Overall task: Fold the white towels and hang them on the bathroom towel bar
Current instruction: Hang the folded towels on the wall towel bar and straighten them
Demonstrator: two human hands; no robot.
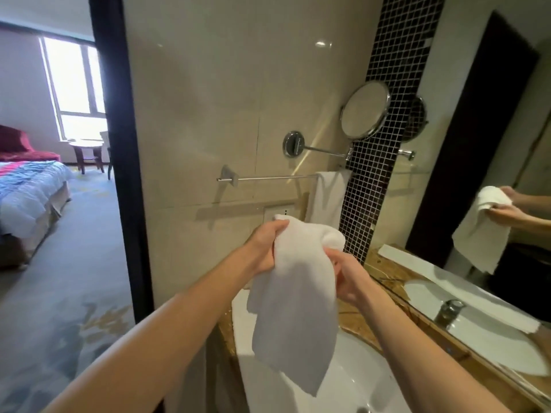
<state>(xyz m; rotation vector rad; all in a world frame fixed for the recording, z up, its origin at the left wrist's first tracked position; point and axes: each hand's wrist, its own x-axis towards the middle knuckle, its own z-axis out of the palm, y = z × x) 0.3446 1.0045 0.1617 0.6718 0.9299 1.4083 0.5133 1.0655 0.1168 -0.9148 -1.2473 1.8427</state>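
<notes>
Bare towel bar (268, 177) left of hanging towel (328, 198), mirror arm (325, 152) just above

Hotel bathroom, sink (343, 383), towel bar (268, 177), bed (29, 186)

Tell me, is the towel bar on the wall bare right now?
No, a white towel hangs over the right end of the towel bar.
</notes>
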